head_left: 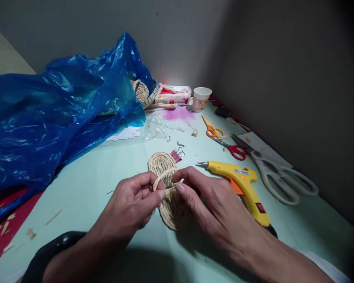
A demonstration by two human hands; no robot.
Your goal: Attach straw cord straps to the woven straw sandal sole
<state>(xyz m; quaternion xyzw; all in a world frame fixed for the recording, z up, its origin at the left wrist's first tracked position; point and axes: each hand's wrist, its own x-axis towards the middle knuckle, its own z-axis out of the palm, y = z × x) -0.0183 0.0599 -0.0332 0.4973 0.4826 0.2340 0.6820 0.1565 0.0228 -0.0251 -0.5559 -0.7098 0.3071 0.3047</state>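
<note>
A small oval sole of coiled straw cord (173, 216), shaped like a slipper, lies on the table in the middle of the head view. Across it arches a pale straw strip (166, 172), forming a loop above the coils. My left hand (135, 200) pinches the strip between thumb and forefinger at the sole's left side. On the other side, my right hand (208, 198) grips the strip's lower run with thumb and finger closed. A pink binder clip (176, 156) bites the sole's upper right edge. My fingers partly cover the sole's middle.
A yellow glue gun (234, 171) lies to the right, beside large grey scissors (275, 173), red-handled scissors (236, 151) and orange scissors (214, 129). Behind stand a paper cup (201, 99) and a red-white packet (175, 96). A blue plastic bag (65, 110) fills the left.
</note>
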